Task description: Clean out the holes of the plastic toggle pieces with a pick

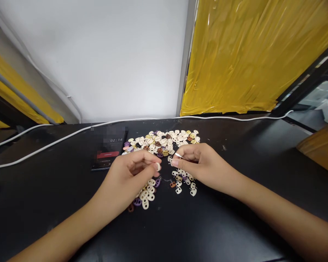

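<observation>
My left hand (pixel 128 173) pinches a small cream plastic piece (pixel 158 166) between thumb and fingertips. My right hand (pixel 207 165) is closed around a thin tool with a silvery, pointed tip (pixel 178 155); its handle is mostly hidden by the fingers. Beyond both hands lies a heap of small plastic pieces (pixel 177 136), mostly cream, with some purple, brown and yellow. Beneath my left hand is a group of oval pieces with two holes (pixel 145 203). Near my right hand, small pieces with thin prongs (pixel 178 190) are scattered. The two hands are apart.
Everything rests on a black table (pixel 164 236). A dark phone (pixel 108 147) showing a timer lies left of the heap. A white cable (pixel 57 141) runs along the back. Behind stand a white panel (pixel 112 62) and yellow sheeting (pixel 235 58); a brown box (pixel 321 145) is at right.
</observation>
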Action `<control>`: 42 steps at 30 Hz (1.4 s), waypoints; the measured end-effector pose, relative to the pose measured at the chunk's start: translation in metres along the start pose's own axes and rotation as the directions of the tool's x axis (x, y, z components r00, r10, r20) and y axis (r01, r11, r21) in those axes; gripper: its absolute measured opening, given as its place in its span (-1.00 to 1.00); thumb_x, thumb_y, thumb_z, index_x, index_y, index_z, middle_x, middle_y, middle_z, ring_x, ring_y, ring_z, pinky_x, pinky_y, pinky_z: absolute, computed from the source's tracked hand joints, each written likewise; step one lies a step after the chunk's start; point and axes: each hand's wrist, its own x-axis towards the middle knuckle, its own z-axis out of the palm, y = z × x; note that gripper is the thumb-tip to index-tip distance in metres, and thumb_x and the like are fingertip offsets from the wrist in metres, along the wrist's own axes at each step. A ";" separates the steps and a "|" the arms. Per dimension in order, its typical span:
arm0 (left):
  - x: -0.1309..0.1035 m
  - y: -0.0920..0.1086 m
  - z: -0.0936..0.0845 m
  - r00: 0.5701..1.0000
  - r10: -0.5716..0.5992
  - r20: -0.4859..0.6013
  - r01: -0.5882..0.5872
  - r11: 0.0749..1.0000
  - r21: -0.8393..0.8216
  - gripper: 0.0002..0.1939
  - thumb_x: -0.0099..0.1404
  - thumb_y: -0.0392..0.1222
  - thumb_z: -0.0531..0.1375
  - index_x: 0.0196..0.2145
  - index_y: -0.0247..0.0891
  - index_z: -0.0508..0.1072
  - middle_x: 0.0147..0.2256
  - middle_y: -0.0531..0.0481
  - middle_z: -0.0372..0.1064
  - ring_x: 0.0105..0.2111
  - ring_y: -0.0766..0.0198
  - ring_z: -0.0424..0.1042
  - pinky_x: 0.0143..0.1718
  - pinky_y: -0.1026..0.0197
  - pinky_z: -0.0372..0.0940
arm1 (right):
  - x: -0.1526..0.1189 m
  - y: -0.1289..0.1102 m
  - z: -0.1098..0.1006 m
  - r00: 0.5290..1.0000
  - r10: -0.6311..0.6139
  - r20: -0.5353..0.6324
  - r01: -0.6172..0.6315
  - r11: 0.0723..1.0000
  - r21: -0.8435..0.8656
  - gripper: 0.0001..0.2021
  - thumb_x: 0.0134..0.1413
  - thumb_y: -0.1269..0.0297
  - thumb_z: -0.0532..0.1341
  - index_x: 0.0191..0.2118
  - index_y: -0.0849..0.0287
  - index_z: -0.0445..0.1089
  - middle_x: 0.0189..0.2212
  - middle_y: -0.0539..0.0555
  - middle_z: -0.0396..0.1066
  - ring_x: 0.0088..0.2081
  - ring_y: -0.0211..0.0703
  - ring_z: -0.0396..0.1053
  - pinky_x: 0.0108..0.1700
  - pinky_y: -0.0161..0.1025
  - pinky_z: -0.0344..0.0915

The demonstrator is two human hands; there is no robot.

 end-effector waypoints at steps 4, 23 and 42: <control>0.006 -0.008 -0.013 0.992 0.047 0.118 -0.084 0.937 0.339 -0.86 0.27 -0.24 0.19 -0.39 -0.19 0.57 -0.51 0.07 0.46 -0.55 0.30 0.35 -0.54 0.30 0.23 | 0.002 0.001 -0.020 0.992 0.089 0.086 -0.074 0.985 -0.158 -0.66 0.14 0.22 0.24 -0.60 0.17 0.23 -0.67 -0.13 0.06 -0.58 -0.35 0.02 -0.53 -0.32 -0.05; -0.001 -0.003 -0.012 0.932 0.175 0.318 -0.315 0.826 0.468 -0.72 0.41 -0.26 0.01 -0.25 -0.19 0.53 -0.29 -0.02 0.46 -0.26 0.15 0.46 -0.20 0.17 0.28 | 0.025 0.026 -0.024 0.960 -0.215 -0.179 0.045 0.750 -0.660 -0.79 0.23 0.15 0.21 -0.17 0.09 0.55 -0.53 -0.03 0.42 -0.51 -0.24 0.28 -0.38 -0.30 0.09; 0.001 -0.005 -0.011 0.944 0.157 0.289 -0.286 0.825 0.487 -0.78 0.43 -0.22 0.04 -0.12 -0.21 0.48 -0.15 -0.05 0.45 -0.13 0.12 0.45 -0.05 0.04 0.31 | 0.031 0.023 -0.007 0.958 -0.270 -0.092 0.157 0.769 -0.620 -0.94 0.16 0.38 0.21 -0.28 0.15 0.29 -0.38 -0.02 0.42 -0.36 -0.22 0.33 -0.31 -0.28 0.16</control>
